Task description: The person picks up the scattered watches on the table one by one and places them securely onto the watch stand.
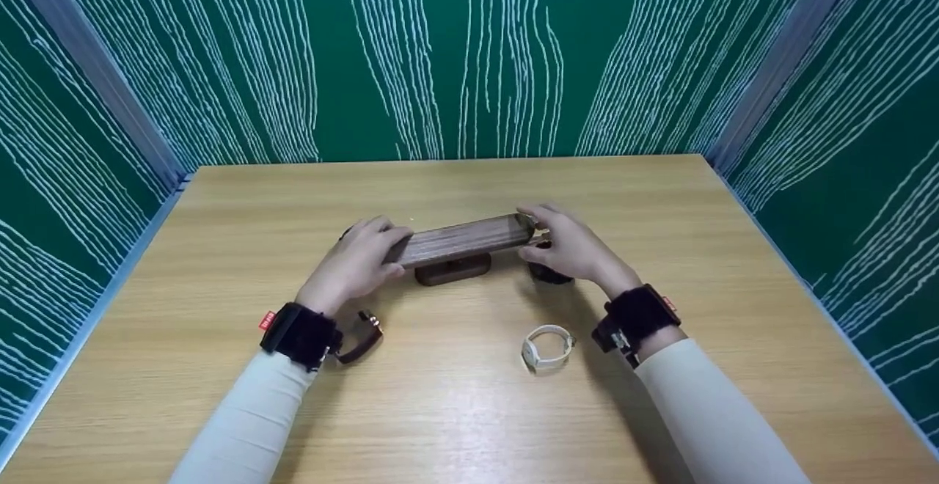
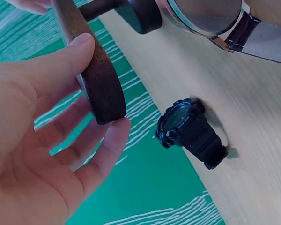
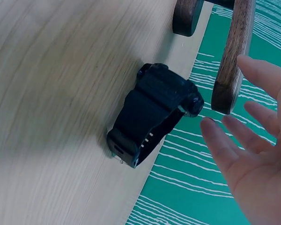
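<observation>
A dark wooden stand has a long crossbar [image 1: 469, 238] above a small rounded base [image 1: 453, 271]; the bar slants up toward the right. My left hand [image 1: 359, 257] pinches the bar's left end, thumb on one side and a fingertip at the tip in the left wrist view. At the other end my right hand [image 1: 576, 246] spreads around the bar; in the right wrist view its thumb touches or nearly touches the wood, and the other fingers are apart from it. A black sports watch [image 3: 154, 112] sits below the right hand. Another black watch [image 2: 187, 129] lies beyond the left hand.
A watch with a dark brown strap [image 1: 363, 343] lies near the left wrist. Closer to the right wrist is a white watch [image 1: 546, 350]. Green walls with white lines [image 1: 447, 59] enclose the wooden table [image 1: 455, 411] at the back and sides.
</observation>
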Available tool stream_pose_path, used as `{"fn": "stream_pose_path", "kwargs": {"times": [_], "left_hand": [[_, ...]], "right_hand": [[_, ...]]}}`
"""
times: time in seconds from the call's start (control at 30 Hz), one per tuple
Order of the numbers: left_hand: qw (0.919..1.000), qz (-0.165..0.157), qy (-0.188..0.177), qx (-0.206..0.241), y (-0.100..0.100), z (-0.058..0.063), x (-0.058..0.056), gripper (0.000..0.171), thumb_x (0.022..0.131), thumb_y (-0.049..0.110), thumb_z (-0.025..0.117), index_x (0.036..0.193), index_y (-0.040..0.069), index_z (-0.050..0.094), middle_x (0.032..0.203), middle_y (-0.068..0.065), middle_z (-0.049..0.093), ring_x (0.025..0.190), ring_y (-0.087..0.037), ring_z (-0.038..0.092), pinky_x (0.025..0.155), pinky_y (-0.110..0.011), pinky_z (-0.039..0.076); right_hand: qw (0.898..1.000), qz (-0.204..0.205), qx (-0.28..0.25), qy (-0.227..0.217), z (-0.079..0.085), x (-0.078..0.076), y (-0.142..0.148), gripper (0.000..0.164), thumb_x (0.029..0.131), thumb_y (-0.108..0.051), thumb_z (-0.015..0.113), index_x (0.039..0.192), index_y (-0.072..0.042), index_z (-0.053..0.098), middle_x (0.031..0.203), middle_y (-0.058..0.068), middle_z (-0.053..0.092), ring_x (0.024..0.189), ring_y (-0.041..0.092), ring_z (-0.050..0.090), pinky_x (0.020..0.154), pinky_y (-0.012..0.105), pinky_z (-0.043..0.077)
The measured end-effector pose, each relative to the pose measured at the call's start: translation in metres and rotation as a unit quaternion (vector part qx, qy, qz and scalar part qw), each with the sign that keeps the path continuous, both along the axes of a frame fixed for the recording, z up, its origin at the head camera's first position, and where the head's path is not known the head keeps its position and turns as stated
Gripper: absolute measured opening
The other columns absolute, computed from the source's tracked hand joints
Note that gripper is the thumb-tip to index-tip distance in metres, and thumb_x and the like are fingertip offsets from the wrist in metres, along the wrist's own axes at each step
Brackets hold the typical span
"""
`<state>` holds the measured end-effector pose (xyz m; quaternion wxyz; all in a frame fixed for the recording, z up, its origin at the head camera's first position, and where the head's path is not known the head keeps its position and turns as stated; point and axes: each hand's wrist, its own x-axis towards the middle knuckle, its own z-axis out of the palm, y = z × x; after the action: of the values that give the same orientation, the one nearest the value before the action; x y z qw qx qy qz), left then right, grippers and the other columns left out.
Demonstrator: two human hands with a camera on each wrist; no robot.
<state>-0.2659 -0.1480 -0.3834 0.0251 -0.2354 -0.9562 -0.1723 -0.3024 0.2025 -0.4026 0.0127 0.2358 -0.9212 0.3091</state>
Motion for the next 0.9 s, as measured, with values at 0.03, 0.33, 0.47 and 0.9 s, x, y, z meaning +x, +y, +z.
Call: {"fn": "stream_pose_path", "kwargs": {"times": [0.03,0.33,0.47,0.9], "left_hand": [[1.0,-0.001,-0.001,0.003,0.0,0.0,0.0,0.058,0.095,0.018,0.082,0.148,0.009,0.061,0.132,-0.014,0.064,0.126,-0.035,0.056,0.114,-0.052,0.043],[0.9998,0.003,-0.014,0.015,-0.002,0.0,0.001,0.054,0.095,0.014,0.082,0.146,0.013,0.063,0.132,-0.009,0.063,0.126,-0.031,0.054,0.115,-0.049,0.043],[0.9998,-0.003,-0.012,0.015,-0.003,-0.001,0.001,0.054,0.095,0.012,0.08,0.146,0.012,0.063,0.135,-0.01,0.063,0.129,-0.031,0.054,0.116,-0.049,0.043],[0.9987,0.004,-0.043,0.026,-0.007,0.0,0.005,0.057,0.096,0.009,0.079,0.15,0.015,0.061,0.14,-0.007,0.06,0.134,-0.03,0.05,0.119,-0.049,0.04]], "right_hand": [[1.0,0.002,0.001,0.001,0.0,0.0,-0.001,0.072,0.093,-0.013,0.082,0.156,-0.003,0.049,0.145,0.02,0.057,0.129,0.039,0.058,0.111,0.054,0.048],[1.0,0.007,0.015,-0.01,-0.001,0.003,-0.005,0.065,0.092,-0.012,0.083,0.151,-0.002,0.057,0.141,0.021,0.063,0.128,0.038,0.06,0.112,0.054,0.047],[1.0,0.013,0.01,0.004,-0.002,0.004,-0.005,0.058,0.091,-0.009,0.083,0.145,0.0,0.062,0.137,0.021,0.066,0.123,0.036,0.063,0.107,0.052,0.05],[0.999,0.03,0.001,0.042,-0.006,0.015,-0.003,0.049,0.09,-0.008,0.086,0.136,-0.001,0.069,0.134,0.015,0.069,0.122,0.03,0.064,0.106,0.046,0.052]]}}
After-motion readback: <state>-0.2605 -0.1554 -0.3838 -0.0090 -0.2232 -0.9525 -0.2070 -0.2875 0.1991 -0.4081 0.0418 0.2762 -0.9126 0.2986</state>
